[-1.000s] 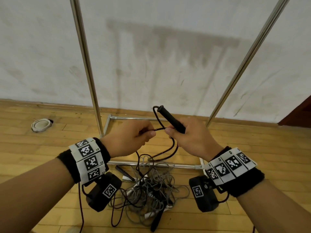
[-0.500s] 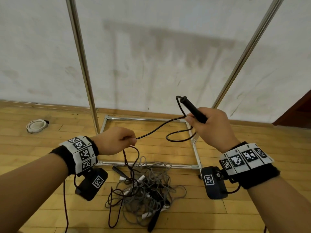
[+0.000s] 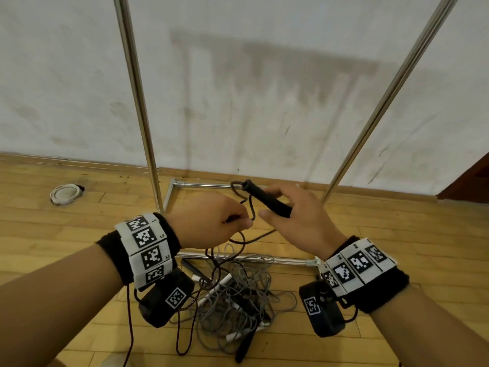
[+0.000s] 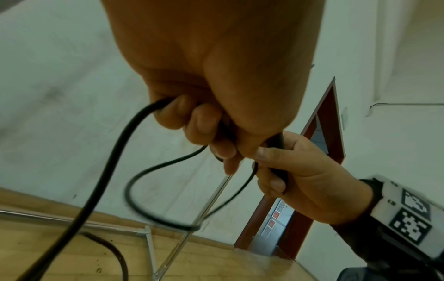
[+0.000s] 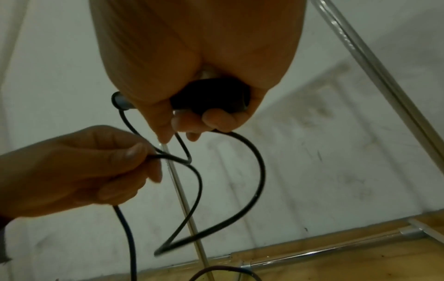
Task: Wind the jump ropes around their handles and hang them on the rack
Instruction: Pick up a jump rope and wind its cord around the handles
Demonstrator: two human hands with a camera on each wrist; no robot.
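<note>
Compared with half a second earlier, when the two hands were spread wide with a stretch of cord drawn out between them, they have come back together at mid-frame in the head view. There the right hand point(image 3: 299, 218) has its grip around the black handle point(image 3: 267, 200), whose long axis slants from lower right up to upper left, cord end uppermost; the left hand point(image 3: 211, 221) sits just left of it, pinching the black rope point(image 3: 251, 207) close below the handle's top. From that pinch the rope drops to a tangled pile of ropes point(image 3: 232, 295) on the wooden floor, at the foot of the metal rack point(image 3: 137, 96), whose two uprights rise to the top of the frame. The left wrist view shows the left hand's point(image 4: 211, 79) fingers point(image 4: 204, 121) curled over the rope point(image 4: 113, 161), which enters from the lower left, with a slack loop hanging at centre toward the right hand point(image 4: 305, 178) at right. In the right wrist view, the right hand point(image 5: 197, 60) clenches the handle point(image 5: 209, 95) across the upper middle, the cord leaving its left end and running down to the left hand point(image 5: 72, 171) at left, thumb and forefinger pinched on it. Judging from this, the next wrap turns on the left hand, the nearer to the free cord, carrying it across the handle's slanted axis.
</note>
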